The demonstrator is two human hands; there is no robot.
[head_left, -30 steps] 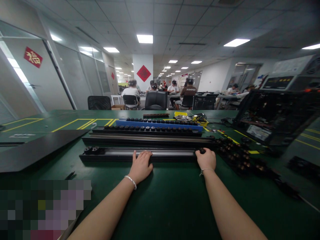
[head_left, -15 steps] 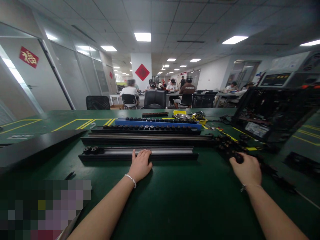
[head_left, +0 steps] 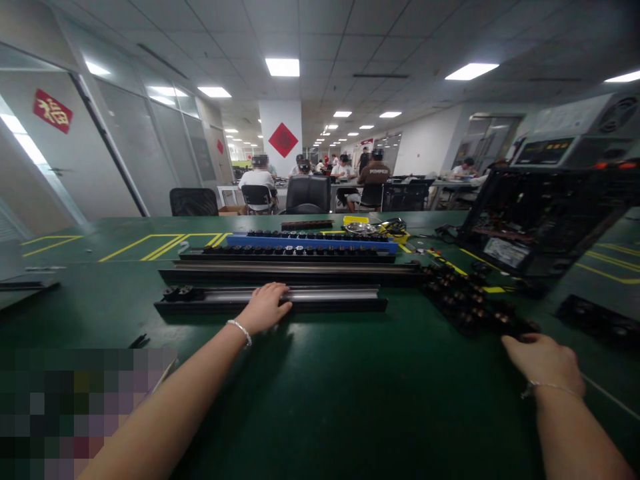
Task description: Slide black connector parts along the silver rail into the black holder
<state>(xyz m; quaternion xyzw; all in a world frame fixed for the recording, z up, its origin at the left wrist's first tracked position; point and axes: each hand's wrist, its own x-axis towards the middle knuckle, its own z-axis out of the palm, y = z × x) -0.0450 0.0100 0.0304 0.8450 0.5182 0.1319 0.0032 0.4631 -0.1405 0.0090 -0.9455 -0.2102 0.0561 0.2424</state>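
Now right hand (head_left: 545, 362) has moved right, beside black parts (head_left: 465, 305) (grip unclear); left hand (head_left: 265, 308) loosely spread on near rail (head_left: 335, 295).

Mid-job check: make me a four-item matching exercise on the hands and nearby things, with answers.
Things:
1. Left hand
2. Right hand
3. Nearest rail
4. Computer case

Places or states:
A. Two dark wheel-like parts at its left end
B. Open, on the right side of the green table
C. Touching the nearest rail around its middle
D. At the near end of the heap of dark parts

Pairs: 1-C, 2-D, 3-A, 4-B
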